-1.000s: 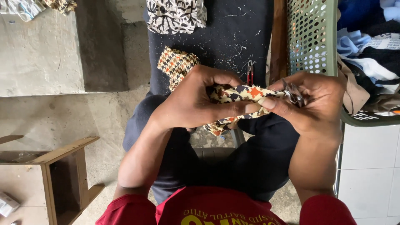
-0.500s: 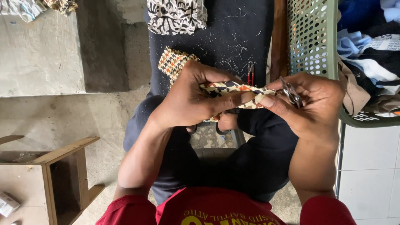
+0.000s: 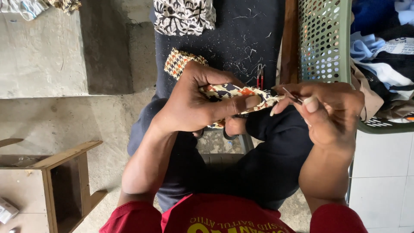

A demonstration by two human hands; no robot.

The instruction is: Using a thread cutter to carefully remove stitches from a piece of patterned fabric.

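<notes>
Left hand [image 3: 194,105]: fingers curled shut around a patterned cloth piece [image 3: 235,92] of cream, orange and dark print; thumb pressed flat along its upper edge; held above the lap
Right hand [image 3: 330,112]: fingertips pinched narrow on a thin metal tool [image 3: 292,95] — its tip meets the cloth's right end
Cloth position: between the two hands, in front of the dark blue padded surface [image 3: 241,34]; one end hangs below the left hand
Nearby: a checked fabric piece [image 3: 177,62] just behind the left hand; small red-handled snips [image 3: 260,76] lying among thread scraps on the padded surface; a black-and-white print cloth [image 3: 183,15] further back
Right side: green perforated basket [image 3: 323,41] — filled with clothes
Left side: wooden stool [image 3: 64,181] on concrete floor
</notes>
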